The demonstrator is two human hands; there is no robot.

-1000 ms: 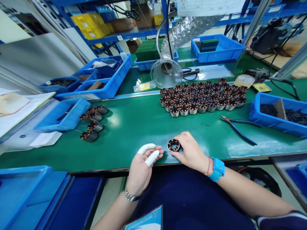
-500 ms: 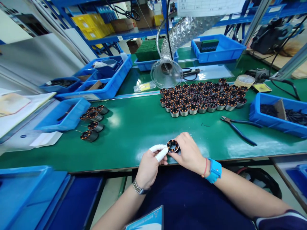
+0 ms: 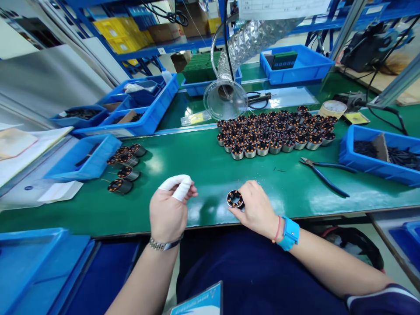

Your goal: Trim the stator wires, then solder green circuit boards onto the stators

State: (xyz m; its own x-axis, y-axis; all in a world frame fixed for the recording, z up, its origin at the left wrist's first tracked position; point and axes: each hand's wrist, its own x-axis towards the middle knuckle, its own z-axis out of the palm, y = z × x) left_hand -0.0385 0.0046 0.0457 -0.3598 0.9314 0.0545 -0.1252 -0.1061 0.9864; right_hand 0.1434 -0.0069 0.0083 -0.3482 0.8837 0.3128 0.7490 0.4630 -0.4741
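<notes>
My right hand [image 3: 257, 205] grips a motor stator [image 3: 235, 199], a metal ring with copper windings, near the bench's front edge. To its left, my left hand [image 3: 170, 208] is raised above the mat, thumb and index finger in white finger covers and pinched together. Whatever lies between those fingertips, if anything, cannot be made out. Several more stators [image 3: 262, 148] stand in close rows beyond my right hand. Another small group of stators [image 3: 120, 187] sits at the left, some with a thin wire sticking out.
Diagonal cutters [image 3: 324, 175] lie right of my hands, beside a blue bin [image 3: 377, 168] of dark parts. At the left are a blue tray [image 3: 85, 164] and a larger blue bin [image 3: 149, 118]. A clear extraction hood [image 3: 210, 103] hangs behind the stator rows.
My left hand has moved away from the stator, to the left and slightly up, its fingers still pinched. My right hand keeps hold of the stator in about the same place.
</notes>
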